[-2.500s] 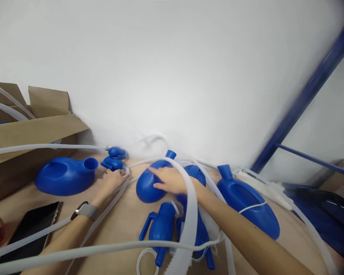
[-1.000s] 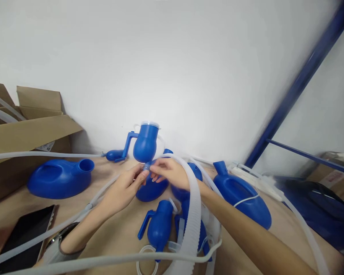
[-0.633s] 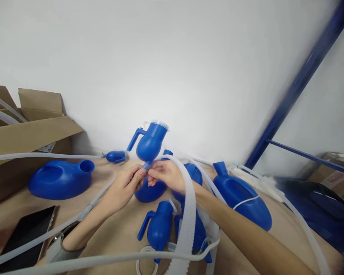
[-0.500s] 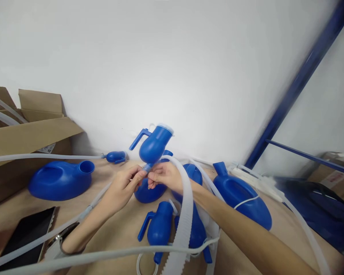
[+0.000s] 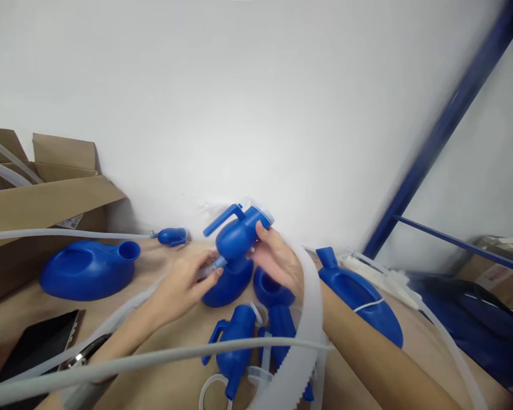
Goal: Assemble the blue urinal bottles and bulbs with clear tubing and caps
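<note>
A blue plastic urinal funnel [image 5: 233, 239] with a long handle and a clear lid is held up, tilted with its mouth to the upper right. My right hand [image 5: 282, 262] grips it from the right, thumb near the rim. Below its narrow neck, my left hand [image 5: 179, 287] is closed on a clear tube [image 5: 216, 264] that meets the neck. Part of the join is hidden by my fingers. Under the hands stands a blue urinal bottle [image 5: 226, 287]. Another blue handled funnel [image 5: 235, 341] lies nearer me.
More blue bottles stand left [image 5: 88, 273] and right [image 5: 359, 302]. A pale hose [image 5: 154, 361] crosses the front, and a wide ribbed white strip [image 5: 305, 319] hangs before my right forearm. An open cardboard box [image 5: 47, 199], a dark tablet-like device [image 5: 38, 347] and a blue frame post [image 5: 431, 136] are around.
My right hand has moved from the neck up to the funnel's body and rim. The funnel has come lower and tipped further right. My left hand stays by the neck.
</note>
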### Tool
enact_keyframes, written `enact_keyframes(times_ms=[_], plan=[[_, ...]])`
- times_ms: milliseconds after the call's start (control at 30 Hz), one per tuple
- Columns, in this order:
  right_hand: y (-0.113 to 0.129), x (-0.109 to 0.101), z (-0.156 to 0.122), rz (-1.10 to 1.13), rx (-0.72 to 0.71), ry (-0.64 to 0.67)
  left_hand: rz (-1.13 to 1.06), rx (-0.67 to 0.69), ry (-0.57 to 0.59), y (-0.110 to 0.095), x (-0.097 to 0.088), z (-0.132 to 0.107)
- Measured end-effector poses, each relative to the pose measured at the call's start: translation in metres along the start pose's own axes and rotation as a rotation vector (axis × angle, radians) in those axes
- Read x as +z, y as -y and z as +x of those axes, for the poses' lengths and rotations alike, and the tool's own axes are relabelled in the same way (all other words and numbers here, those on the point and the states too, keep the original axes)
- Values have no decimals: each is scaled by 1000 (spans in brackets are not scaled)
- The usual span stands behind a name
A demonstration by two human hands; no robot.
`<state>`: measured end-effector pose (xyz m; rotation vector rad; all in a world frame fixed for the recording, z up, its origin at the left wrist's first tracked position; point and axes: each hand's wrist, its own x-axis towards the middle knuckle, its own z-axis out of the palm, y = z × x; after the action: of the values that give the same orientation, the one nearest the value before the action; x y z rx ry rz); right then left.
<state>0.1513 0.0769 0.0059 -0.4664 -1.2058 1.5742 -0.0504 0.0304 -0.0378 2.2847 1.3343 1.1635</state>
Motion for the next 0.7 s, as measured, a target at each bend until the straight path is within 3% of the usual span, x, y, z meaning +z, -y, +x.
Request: enact_keyframes(times_ms=[100, 167, 300, 400, 567, 700], plan=[[1, 21, -2, 123, 5, -150, 278, -57, 68, -8, 10, -6], [-3, 33, -4, 123, -4, -183, 364, -139, 71, -9, 18, -9], [-10, 53, -9, 26, -157, -150, 158, -70, -80, -6, 27, -9], [-9, 62, -9, 49, -218, -201, 35, -75, -164, -5, 29, -9], [-2, 63, -4, 14, -197, -145, 66, -125, -109, -6, 27, -7], [-2, 47, -1, -35, -131, -26, -120, -126, -29, -9, 23, -5]])
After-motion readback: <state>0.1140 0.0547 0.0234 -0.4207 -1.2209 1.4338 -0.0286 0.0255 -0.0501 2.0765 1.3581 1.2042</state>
